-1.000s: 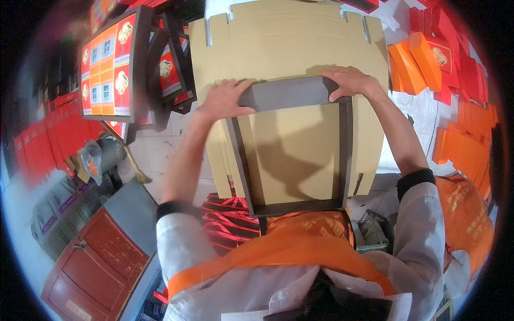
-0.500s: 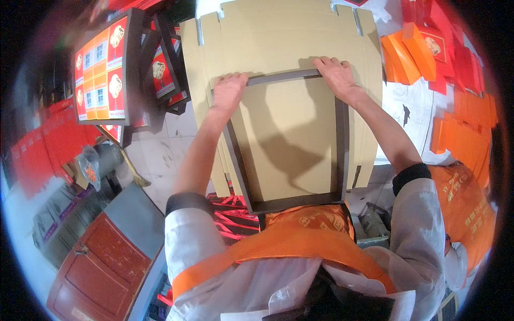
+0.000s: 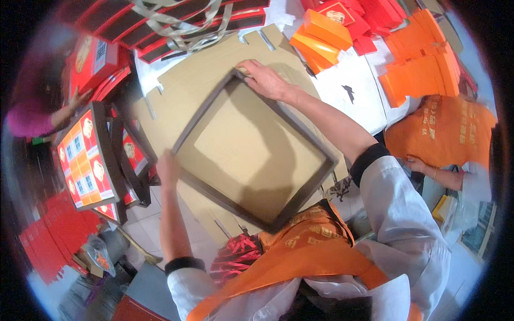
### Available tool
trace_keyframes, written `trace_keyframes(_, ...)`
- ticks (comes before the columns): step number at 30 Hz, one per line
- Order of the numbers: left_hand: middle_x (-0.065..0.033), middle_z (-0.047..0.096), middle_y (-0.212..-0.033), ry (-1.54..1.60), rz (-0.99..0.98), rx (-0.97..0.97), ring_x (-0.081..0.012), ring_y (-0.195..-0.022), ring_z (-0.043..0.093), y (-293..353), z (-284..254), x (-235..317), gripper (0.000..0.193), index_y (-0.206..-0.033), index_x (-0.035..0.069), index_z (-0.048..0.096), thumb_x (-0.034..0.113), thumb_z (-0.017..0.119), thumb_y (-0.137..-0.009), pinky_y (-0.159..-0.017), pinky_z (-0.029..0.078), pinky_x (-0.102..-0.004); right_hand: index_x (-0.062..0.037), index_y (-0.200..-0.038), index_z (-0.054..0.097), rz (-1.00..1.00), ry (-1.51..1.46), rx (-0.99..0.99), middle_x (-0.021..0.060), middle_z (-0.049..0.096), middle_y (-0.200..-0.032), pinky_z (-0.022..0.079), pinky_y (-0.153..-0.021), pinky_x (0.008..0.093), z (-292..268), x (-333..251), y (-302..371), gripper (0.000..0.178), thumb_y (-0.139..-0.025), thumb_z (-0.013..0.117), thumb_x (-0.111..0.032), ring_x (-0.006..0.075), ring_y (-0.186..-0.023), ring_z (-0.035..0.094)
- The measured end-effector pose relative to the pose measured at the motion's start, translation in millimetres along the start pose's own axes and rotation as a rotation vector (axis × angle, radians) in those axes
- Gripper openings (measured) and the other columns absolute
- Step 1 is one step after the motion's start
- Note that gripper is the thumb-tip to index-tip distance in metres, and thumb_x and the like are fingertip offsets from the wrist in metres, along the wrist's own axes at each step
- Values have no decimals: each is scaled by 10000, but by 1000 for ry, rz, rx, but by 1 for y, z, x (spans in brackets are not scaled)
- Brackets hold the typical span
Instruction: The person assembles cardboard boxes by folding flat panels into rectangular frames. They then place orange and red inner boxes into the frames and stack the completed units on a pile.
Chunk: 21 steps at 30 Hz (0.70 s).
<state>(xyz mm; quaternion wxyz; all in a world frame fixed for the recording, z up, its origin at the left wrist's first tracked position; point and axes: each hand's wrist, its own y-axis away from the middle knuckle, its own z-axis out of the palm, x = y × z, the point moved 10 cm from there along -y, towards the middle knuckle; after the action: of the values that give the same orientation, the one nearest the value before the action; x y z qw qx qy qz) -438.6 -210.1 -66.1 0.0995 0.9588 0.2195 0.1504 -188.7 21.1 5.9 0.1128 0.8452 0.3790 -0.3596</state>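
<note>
A dark brown rectangular box frame (image 3: 201,111) lies turned at a slant, with a tan surface showing inside it. Beneath it is a large tan cardboard sheet (image 3: 176,85) with slots along its edges. My right hand (image 3: 262,77) curls its fingers over the frame's far corner, with the wrist passing above the side. At the left corner, my left hand (image 3: 168,165) is closed against the frame; motion blurs its fingers. A shadow falls across the tan surface inside the frame.
Red and orange boxes with dark sides (image 3: 85,160) stand stacked at the left. Dark-topped red boxes with pale ribbons (image 3: 187,27) are at the far left. Orange boxes (image 3: 321,40) lie at the far right. Co-workers' arms show at the left (image 3: 67,115) and right (image 3: 441,176).
The view has swung, bringing ribboned boxes and a co-worker's arm into sight. The frame has turned anticlockwise; my left hand has moved down and left, my right hand to the left.
</note>
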Motion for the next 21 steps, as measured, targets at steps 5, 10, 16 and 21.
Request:
trace_keyframes(5,-197,610,-880,-65,-285,-121,-357,-812,606,78,66,-36,282,-968,-11,519,184,580,-775,-728,479,-447,-72,-1229,392,31,147,28,161,469,-1206,402,-907,406,-11,20,52,439,-826,547,-152,309,-1094,491)
trace_keyframes(10,-274,572,-906,126,-273,-123,-430,-898,542,118,70,-24,260,-951,-46,484,67,574,-735,-763,441,-466,-88,-1202,456,361,545,-172,146,527,-1161,405,-885,405,2,81,155,440,-789,553,-202,294,-1093,498)
trace_keyframes(16,-249,578,-952,244,-483,-189,-412,-900,549,140,69,-4,305,-989,-46,491,97,571,-732,-771,447,-453,-83,-1104,516,205,481,-233,120,580,-1073,414,-892,394,20,94,114,291,-824,442,-112,277,-1016,547)
trace_keyframes(21,-256,451,-1205,-160,-490,-177,-402,-1120,440,183,81,16,669,-1252,3,354,215,685,-711,-925,364,-447,-58,-1056,526,-45,131,-24,103,575,-1053,408,-866,386,-43,59,87,254,-826,553,-164,264,-1018,527)
